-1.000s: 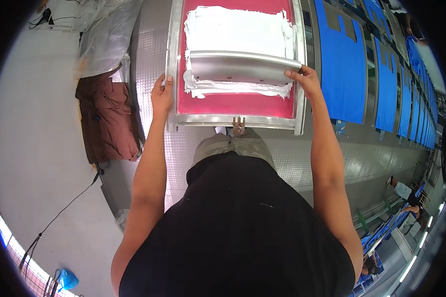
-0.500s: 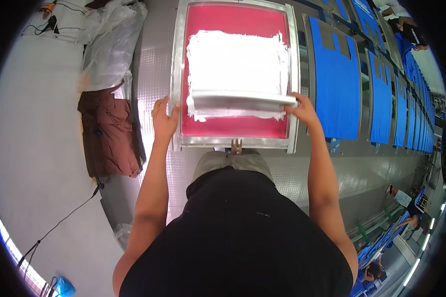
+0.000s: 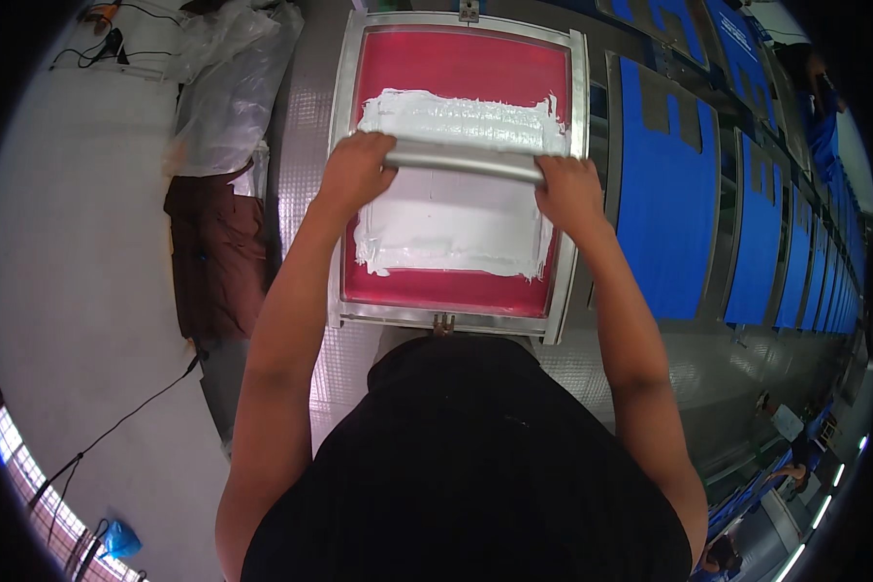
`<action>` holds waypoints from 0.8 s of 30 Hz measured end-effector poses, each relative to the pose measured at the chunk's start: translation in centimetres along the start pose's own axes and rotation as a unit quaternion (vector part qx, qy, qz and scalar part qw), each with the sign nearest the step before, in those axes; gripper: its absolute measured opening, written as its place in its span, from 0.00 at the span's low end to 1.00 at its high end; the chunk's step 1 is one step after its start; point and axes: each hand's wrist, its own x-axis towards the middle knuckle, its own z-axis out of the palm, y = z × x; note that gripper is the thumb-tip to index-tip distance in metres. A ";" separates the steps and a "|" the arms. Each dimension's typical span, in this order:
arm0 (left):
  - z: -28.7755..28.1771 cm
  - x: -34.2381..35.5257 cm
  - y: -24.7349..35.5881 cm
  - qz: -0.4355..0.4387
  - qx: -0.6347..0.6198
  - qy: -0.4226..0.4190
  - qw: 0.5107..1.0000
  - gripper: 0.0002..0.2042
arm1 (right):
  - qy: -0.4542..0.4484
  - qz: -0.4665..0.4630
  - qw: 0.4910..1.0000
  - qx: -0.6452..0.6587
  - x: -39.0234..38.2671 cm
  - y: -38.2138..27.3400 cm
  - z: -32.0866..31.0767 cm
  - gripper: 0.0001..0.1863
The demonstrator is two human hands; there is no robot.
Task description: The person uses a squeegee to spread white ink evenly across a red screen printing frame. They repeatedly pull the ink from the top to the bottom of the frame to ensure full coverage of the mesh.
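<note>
A metal-framed printing screen (image 3: 578, 97) with red mesh (image 3: 466, 48) lies in front of me. White ink (image 3: 436, 228) covers the middle of the mesh in a rough-edged rectangle. Across the ink runs a squeegee with a silvery bar handle (image 3: 466, 162). My left hand (image 3: 361, 170) is wrapped round its left end, and my right hand (image 3: 570, 194) grips the right end. The squeegee's lower edge is hidden beneath the handle.
To the right, blue cut fabric panels (image 3: 664, 184) lie on flat boards in a long row. Maroon cloth (image 3: 218, 252) and clear plastic sheeting (image 3: 238, 82) lie on the left. A metal clamp (image 3: 443, 325) sits at the frame's near edge. Other people are at the far right.
My left hand has left the frame's side and taken hold of the squeegee's left end. The squeegee has moved away from me over the ink, and my right hand has turned palm-down over its end.
</note>
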 end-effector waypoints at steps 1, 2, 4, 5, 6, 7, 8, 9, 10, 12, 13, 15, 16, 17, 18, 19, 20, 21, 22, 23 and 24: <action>1.6 -0.3 -0.7 -0.001 0.017 0.008 1.000 0.17 | 0.045 -0.007 0.999 -0.027 1.3 0.1 1.3 0.12; 3.2 -1.0 -1.3 -0.005 0.036 0.016 0.999 0.18 | 0.004 0.004 0.999 -0.044 1.8 0.1 3.3 0.14; 4.8 -3.1 -0.5 -0.028 0.061 -0.050 0.997 0.21 | -0.025 0.008 0.998 -0.049 0.0 -1.0 5.5 0.14; 4.9 -4.4 0.5 -0.044 0.048 -0.062 0.996 0.22 | -0.039 0.013 0.998 -0.051 -1.5 -1.3 6.2 0.15; 4.3 -5.5 1.6 -0.040 0.035 -0.065 0.996 0.21 | -0.037 0.021 0.998 -0.037 -3.3 -1.8 5.9 0.15; 3.3 -6.5 2.6 -0.037 0.023 -0.068 0.997 0.21 | -0.060 0.025 0.998 -0.018 -4.9 -2.4 4.7 0.15; 1.8 -7.6 3.6 -0.045 0.015 -0.077 0.996 0.20 | -0.083 0.027 0.996 0.002 -6.3 -3.1 3.0 0.14; 0.2 -8.6 4.5 -0.053 0.008 -0.088 0.995 0.20 | -0.088 0.022 0.995 0.031 -7.5 -3.5 1.4 0.14; -1.2 -9.6 5.5 -0.054 0.000 -0.104 0.993 0.19 | -0.092 0.020 0.994 0.059 -9.0 -4.0 0.1 0.14; -3.3 -12.1 7.2 -0.066 -0.017 -0.135 0.989 0.17 | -0.085 0.012 0.993 0.077 -12.2 -5.5 -1.0 0.14; -2.6 -13.4 7.8 -0.073 -0.031 -0.119 0.990 0.16 | -0.082 0.010 0.993 0.085 -13.0 -5.9 -1.3 0.14; -0.7 -15.0 8.5 -0.064 -0.039 -0.062 0.995 0.16 | -0.093 0.027 0.992 0.084 -13.7 -6.4 0.5 0.14; -0.3 -15.1 8.4 -0.070 -0.044 -0.078 0.994 0.16 | -0.099 0.037 0.991 0.084 -14.1 -6.5 1.1 0.15; 0.0 -15.2 8.1 -0.076 -0.049 -0.094 0.991 0.17 | -0.113 0.041 0.989 0.082 -14.1 -6.1 1.4 0.15; 0.1 -14.9 7.9 -0.082 -0.052 -0.109 0.989 0.18 | -0.126 0.042 0.988 0.080 -13.0 -5.9 1.0 0.15; 0.2 -14.8 7.8 -0.087 -0.046 -0.114 0.989 0.19 | -0.138 0.044 0.986 0.078 -12.3 -5.7 0.7 0.15; 0.1 -14.9 7.8 -0.092 -0.040 -0.120 0.988 0.19 | -0.127 0.037 0.989 0.071 -12.6 -5.8 0.9 0.15; 0.0 -15.1 7.9 -0.097 -0.035 -0.126 0.987 0.20 | -0.116 0.031 0.991 0.064 -13.5 -6.1 1.4 0.15; 1.2 -17.3 8.4 -0.059 -0.021 -0.026 0.998 0.22 | -0.104 0.023 0.993 0.057 -14.5 -6.4 1.9 0.16; 1.9 -18.8 9.1 -0.056 -0.011 -0.047 0.997 0.21 | -0.101 0.036 0.993 0.057 -15.7 -6.8 2.5 0.17; 2.2 -19.5 9.2 -0.060 -0.022 -0.047 0.997 0.21 | -0.096 0.050 0.992 0.058 -17.0 -7.4 3.2 0.19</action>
